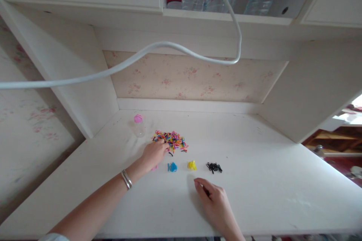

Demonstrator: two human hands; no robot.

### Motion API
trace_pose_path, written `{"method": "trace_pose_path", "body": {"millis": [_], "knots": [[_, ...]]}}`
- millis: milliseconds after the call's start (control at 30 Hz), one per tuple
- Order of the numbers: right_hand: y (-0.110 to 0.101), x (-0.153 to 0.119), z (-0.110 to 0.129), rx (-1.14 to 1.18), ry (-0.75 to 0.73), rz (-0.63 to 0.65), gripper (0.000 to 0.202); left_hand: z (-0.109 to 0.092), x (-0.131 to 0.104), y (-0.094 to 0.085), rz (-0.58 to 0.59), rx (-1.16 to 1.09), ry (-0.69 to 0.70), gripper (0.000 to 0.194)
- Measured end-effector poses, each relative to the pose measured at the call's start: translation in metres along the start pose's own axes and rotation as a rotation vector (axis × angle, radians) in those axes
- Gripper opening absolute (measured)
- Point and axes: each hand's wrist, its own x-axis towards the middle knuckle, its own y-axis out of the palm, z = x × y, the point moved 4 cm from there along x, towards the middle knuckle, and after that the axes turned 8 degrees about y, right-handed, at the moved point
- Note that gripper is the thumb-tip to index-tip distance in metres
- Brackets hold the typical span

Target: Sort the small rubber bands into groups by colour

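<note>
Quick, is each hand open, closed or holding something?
Left hand: at the colourful pile of bands; grip cannot be told.
Right hand: loosely curled; whether it holds anything cannot be told.

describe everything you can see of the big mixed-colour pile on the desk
The mixed-colour pile is a loose, low heap of many small, thin, band-like pieces, rubbery or plastic-looking, in pink, orange, yellow, blue, red and black. It lies spread on the white desk, with ragged edges, beyond the small blue bunch and yellow bunch. The left hand covers part of its near left edge, the fingertips seemingly touching it. Individual pieces are too small to tell apart clearly.
</note>
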Motion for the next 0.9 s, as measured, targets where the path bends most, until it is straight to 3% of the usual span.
{"method": "trace_pose_path", "body": {"millis": [267, 467, 667, 900], "knots": [[0.000, 0.000, 0.001, -0.013, -0.006, -0.001, 0.043, 0.002, 0.004, 0.001, -0.010, -0.056, -0.001, 0.027], [0.001, 0.000, 0.000, -0.007, 0.000, -0.003, 0.045, 0.007, -0.001, -0.015, -0.071, -0.144, -0.016, 0.029], [0.001, 0.000, -0.002, -0.029, 0.010, 0.012, 0.043, 0.022, -0.037, -0.027, -0.202, -0.246, -0.038, 0.028], [0.003, 0.001, -0.003, -0.042, -0.007, 0.020, 0.046, 0.029, -0.083, -0.016, -0.164, -0.144, -0.306, 0.029]]}}
